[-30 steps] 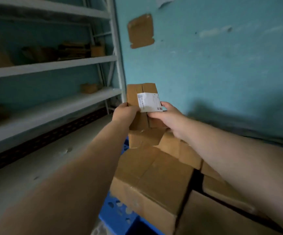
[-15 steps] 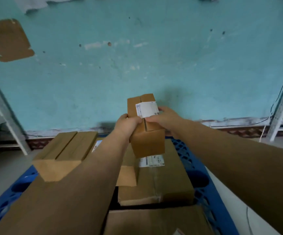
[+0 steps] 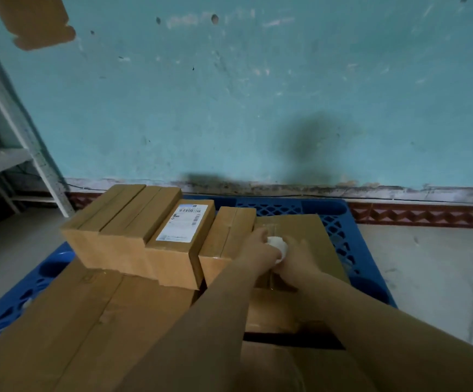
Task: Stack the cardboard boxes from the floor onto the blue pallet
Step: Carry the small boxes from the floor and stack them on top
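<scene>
Since both hands, left hand (image 3: 253,247) and right hand (image 3: 297,257), seem clamped on something small and white (image 3: 279,244), fingers curled together, it's hard to tell. If they nudge the narrow box (image 3: 229,239) beside them, it could shove the row sideways on the blue pallet (image 3: 340,222).

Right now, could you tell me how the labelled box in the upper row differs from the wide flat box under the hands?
The labelled box shows a white shipping label on top; the flat box shows only clear tape. The labelled box is narrow and stands in a row on other boxes; the flat box is wider and lies lower, over the blue pallet. Both hands rest on the flat box; none touches the labelled box. Both are brown cardboard.
</scene>
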Motion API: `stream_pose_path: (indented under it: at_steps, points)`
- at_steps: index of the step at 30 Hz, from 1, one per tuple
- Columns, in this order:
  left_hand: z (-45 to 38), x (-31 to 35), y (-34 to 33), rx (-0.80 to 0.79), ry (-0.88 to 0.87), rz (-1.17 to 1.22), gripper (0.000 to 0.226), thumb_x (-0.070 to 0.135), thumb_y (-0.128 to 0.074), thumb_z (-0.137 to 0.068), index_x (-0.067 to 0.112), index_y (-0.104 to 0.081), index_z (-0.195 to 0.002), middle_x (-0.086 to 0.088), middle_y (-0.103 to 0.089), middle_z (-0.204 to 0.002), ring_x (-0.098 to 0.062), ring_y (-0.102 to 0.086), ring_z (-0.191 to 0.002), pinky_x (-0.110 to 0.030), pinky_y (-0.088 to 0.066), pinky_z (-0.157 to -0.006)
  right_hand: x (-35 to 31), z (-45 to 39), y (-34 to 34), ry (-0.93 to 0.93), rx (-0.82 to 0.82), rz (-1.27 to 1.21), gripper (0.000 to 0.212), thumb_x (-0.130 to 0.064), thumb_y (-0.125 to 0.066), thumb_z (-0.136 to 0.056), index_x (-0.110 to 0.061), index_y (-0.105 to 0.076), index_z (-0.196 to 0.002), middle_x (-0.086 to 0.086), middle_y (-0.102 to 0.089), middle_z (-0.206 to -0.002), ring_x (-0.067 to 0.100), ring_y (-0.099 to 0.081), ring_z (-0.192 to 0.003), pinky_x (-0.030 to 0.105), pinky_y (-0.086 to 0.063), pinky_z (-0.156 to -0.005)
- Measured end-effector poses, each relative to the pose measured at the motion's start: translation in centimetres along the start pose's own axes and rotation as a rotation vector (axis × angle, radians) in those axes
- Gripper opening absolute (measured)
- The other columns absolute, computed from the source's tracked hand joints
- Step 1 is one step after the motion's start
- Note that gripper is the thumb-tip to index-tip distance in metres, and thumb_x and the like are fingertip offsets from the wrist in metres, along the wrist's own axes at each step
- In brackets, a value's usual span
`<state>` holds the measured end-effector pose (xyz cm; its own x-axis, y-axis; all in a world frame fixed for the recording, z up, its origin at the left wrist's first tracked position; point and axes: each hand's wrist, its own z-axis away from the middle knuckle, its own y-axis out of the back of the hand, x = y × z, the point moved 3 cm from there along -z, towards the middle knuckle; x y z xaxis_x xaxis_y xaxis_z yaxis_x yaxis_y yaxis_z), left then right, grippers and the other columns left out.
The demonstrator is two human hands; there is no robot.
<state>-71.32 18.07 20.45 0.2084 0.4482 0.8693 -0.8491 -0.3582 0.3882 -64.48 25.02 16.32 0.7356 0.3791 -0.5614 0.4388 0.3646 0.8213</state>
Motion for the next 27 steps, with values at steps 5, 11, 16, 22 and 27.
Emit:
stream_pose_path:
  at_steps: [5,11,16,22,27]
  points:
    - [0.4,-1.5,4.1,0.098,0.033,0.127,0.054,0.005,-0.054,-0.085,0.015,-0.041,-0.136,-0.002,-0.055,-0.118,-0.020,-0.051,-0.110,-0.020,-0.045,-0.074,0.0,-2.2,0.0,-0.092,0.092,-0.015,0.049,-0.020,-0.061,-0.083,-0.010,-0.045,-0.128,0.017,-0.045,-0.131,0.031,-0.045,-0.116,0.040,-0.041,-0.097]
    - [1.1,-5.2,8.8,0.258,0.070,0.077,0.053,0.012,-0.054,-0.084,0.017,-0.042,-0.135,-0.007,-0.049,-0.133,-0.024,-0.047,-0.119,-0.032,-0.040,-0.100,1.1,-1.4,-2.0,0.126,-0.056,0.133,0.113,-0.074,-0.065,-0.054,-0.027,-0.016,-0.145,0.005,-0.011,-0.155,0.033,-0.002,-0.141,0.048,-0.009,-0.114]
    - [2.1,-5.6,9.6,0.276,0.020,0.147,0.047,0.010,-0.055,-0.084,0.016,-0.047,-0.131,-0.007,-0.053,-0.128,-0.021,-0.051,-0.110,-0.035,-0.045,-0.098,0.4,-2.3,-1.5,0.175,-0.075,0.312,0.121,-0.078,-0.063,-0.052,-0.025,-0.010,-0.147,0.005,-0.003,-0.157,0.035,0.009,-0.142,0.053,-0.003,-0.115]
    - [7.0,-6.6,17.1,0.458,-0.093,0.305,0.042,0.012,-0.058,-0.086,0.015,-0.050,-0.126,-0.001,-0.053,-0.116,-0.006,-0.053,-0.083,-0.018,-0.047,-0.070,-10.9,-0.2,0.3,0.614,0.303,0.206,0.096,-0.069,-0.062,-0.063,-0.022,-0.031,-0.141,-0.001,-0.028,-0.152,0.018,-0.007,-0.144,0.062,0.006,-0.108]
    - [18.6,-13.9,27.6,0.811,0.073,0.322,0.051,0.019,-0.060,-0.085,0.019,-0.043,-0.134,-0.008,-0.053,-0.129,-0.015,-0.049,-0.090,-0.031,-0.040,-0.078,-24.8,7.1,-5.5,0.896,0.182,-0.225,0.084,-0.047,-0.076,-0.064,-0.021,-0.040,-0.135,0.002,-0.039,-0.146,0.016,-0.017,-0.142,0.037,-0.006,-0.112]
